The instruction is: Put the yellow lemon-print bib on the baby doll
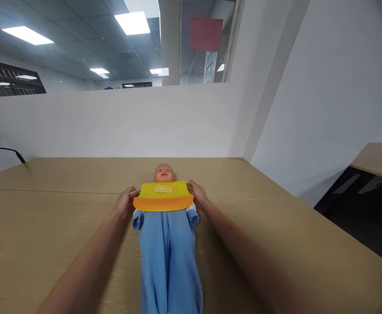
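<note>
A doll [164, 173] lies on its back on the table, its head toward the wall. It wears a blue outfit [168, 257] with long legs and short cuffs. Across its chest is a yellow bib [148, 190] with a white citrus-slice print and an orange pocket [163, 204] along the bottom. My left hand [124, 202] is at the bib's left side, fingers stretched toward its edge. At the right edge, my right hand [198, 194] has its fingers extended against the bib. The fingertips are partly hidden, so a grip does not show.
The wooden tabletop [63, 235] has a seam running across it behind my hands. A white wall [138, 124] rises at its far edge, with another wall [335, 96] on the right. A black cable [17, 153] lies at the far left.
</note>
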Tool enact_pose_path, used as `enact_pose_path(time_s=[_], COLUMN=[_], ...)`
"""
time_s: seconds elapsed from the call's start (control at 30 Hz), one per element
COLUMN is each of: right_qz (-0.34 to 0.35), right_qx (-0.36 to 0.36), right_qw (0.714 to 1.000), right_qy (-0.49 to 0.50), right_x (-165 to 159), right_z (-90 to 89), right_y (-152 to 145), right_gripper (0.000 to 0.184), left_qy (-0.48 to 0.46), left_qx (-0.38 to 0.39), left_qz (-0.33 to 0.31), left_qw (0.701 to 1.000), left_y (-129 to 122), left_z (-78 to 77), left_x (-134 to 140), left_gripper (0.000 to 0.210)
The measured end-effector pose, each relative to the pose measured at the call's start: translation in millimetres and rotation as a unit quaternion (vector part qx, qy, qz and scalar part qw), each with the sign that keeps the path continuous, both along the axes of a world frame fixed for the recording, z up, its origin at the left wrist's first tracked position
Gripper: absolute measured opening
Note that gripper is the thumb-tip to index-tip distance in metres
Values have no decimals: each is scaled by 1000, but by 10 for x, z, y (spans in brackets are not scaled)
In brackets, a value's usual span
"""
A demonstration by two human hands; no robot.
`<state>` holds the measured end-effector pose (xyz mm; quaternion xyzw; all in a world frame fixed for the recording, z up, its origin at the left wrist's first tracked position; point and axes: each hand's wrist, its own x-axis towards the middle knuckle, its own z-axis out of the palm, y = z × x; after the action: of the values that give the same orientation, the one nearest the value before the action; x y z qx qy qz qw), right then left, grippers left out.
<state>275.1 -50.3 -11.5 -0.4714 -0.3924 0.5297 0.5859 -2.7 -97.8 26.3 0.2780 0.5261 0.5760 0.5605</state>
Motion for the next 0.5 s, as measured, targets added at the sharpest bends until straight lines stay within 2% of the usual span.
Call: enact_pose_path(time_s=[0.13, 0.23, 0.37, 0.5], right_qz=[44, 68, 79, 148], right_qx=[-41, -59, -70, -59], right_qw=[998, 995, 994, 987], right_qy=[36, 44, 31, 31], right_x=[-65, -78, -102, -103], right_z=[61, 73, 84, 126], right_y=[217, 332, 383, 343], right_gripper=[25, 27, 19, 11], left_qy=[-35, -32, -17, -12], left_qx=[-26, -28, -29, -29], left_qz=[-82, -119, -156, -193], left_qw=[996, 992, 987, 981], left_y=[371, 531, 579, 581], left_z=[1, 2, 13, 0], left_x=[136, 216, 288, 284], left_gripper=[41, 50, 54, 39])
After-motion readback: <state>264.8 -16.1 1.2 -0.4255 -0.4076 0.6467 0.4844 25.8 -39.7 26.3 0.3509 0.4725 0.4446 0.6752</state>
